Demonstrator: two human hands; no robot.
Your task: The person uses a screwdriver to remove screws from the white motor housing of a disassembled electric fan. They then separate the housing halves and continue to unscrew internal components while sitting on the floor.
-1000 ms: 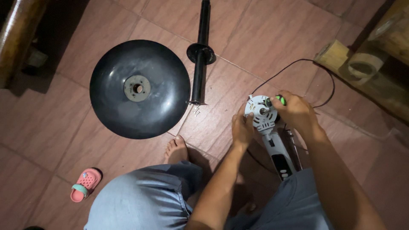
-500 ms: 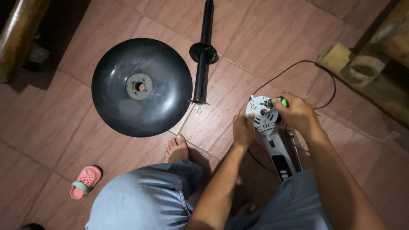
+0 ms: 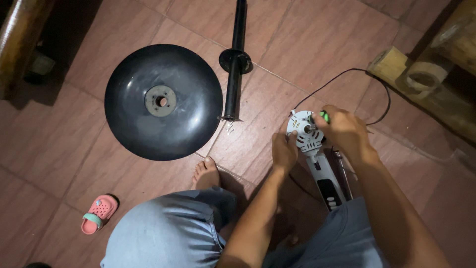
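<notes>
A white fan motor unit (image 3: pixel 306 133) with a round vented head and a long neck with a dark control panel (image 3: pixel 331 191) lies on the tiled floor between my knees. My left hand (image 3: pixel 283 150) grips the left side of the round head. My right hand (image 3: pixel 345 131) covers the right side and holds a green-handled tool (image 3: pixel 324 116) against it. A black power cord (image 3: pixel 342 79) runs away from the unit toward the right.
A black round fan base (image 3: pixel 163 101) lies upside down on the floor at left. Beside it lies a black pole with a collar (image 3: pixel 235 59). A small pink child's shoe (image 3: pixel 98 213) sits at lower left. Wooden blocks and a tape roll (image 3: pixel 422 77) stand at right.
Both hands stay on the motor head with only small shifts. The view has drifted slightly, and nothing on the floor has moved.
</notes>
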